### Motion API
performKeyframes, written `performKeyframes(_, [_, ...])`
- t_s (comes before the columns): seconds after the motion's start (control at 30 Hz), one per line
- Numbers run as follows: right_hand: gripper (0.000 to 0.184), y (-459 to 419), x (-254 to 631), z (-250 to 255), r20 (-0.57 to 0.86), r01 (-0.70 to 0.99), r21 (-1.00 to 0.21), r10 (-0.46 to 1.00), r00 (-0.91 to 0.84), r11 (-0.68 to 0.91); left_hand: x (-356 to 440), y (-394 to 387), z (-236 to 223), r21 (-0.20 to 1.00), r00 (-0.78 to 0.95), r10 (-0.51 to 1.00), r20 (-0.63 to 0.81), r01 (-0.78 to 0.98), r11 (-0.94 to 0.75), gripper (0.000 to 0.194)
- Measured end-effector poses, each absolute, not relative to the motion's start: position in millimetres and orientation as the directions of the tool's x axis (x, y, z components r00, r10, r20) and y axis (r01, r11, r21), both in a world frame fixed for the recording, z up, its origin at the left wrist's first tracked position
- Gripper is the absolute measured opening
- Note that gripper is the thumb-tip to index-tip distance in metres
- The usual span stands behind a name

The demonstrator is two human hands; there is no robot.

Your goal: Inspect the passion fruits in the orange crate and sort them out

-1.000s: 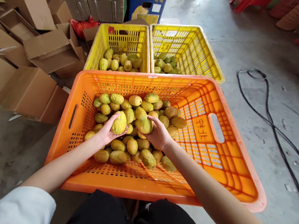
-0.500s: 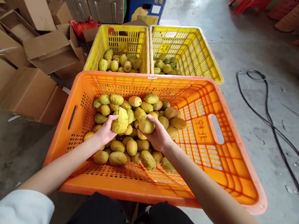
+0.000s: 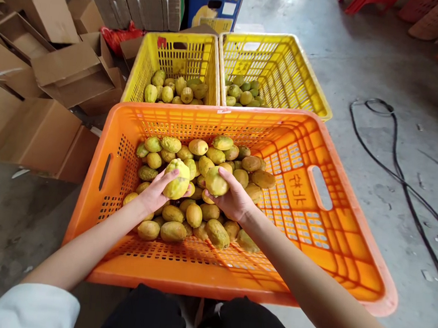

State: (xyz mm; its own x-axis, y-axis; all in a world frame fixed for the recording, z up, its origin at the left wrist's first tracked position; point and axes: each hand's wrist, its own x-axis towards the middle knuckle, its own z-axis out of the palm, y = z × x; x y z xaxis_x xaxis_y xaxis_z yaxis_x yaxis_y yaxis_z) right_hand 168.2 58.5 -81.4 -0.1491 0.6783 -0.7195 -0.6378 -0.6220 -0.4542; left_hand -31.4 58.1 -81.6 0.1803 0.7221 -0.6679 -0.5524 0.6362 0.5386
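A big orange crate (image 3: 352, 243) in front of me holds several yellow-green fruits piled in its left half. My left hand (image 3: 154, 195) is closed round a wrinkled yellow fruit (image 3: 179, 179), held just above the pile. My right hand (image 3: 235, 201) grips a smoother yellow-green fruit (image 3: 216, 181) beside it. The two fruits are close together, a small gap apart. Both forearms reach in over the crate's near rim.
Two yellow crates stand behind the orange one: the left crate (image 3: 143, 64) and the right crate (image 3: 307, 85), each with several fruits. Cardboard boxes (image 3: 44, 132) are stacked at the left. A black cable (image 3: 398, 171) lies on the concrete floor at the right.
Both hands have stayed over the pile, each holding its fruit. The left hand has turned its fruit slightly; the view has shifted a little.
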Motion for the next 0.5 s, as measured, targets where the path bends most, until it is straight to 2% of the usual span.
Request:
performKeyframes(0.2, [0.011, 58, 171, -87, -0.691, -0.587, -0.489, 0.697, -0.19, -0.645, -31, 58, -82, 0.547, 0.161, 0.73, -0.664, -0.561, 0.621, 0.015])
performKeyframes(0.3, [0.021, 58, 175, -92, -0.674, -0.559, -0.484, 0.694, -0.252, -0.673, -31, 60, -82, 0.556, 0.076, 0.752, -0.655, -0.626, 0.547, 0.015])
performKeyframes(0.4, [0.028, 59, 176, -94, -0.663, -0.56, -0.451, 0.681, -0.31, -0.694, -30, 62, -81, 0.537, 0.007, 0.743, -0.669, -0.687, 0.49, 0.024])
performKeyframes(0.5, [0.029, 61, 175, -94, -0.663, -0.569, -0.428, 0.671, -0.332, -0.703, -30, 64, -81, 0.498, 0.058, 0.737, -0.674, -0.701, 0.511, 0.035])
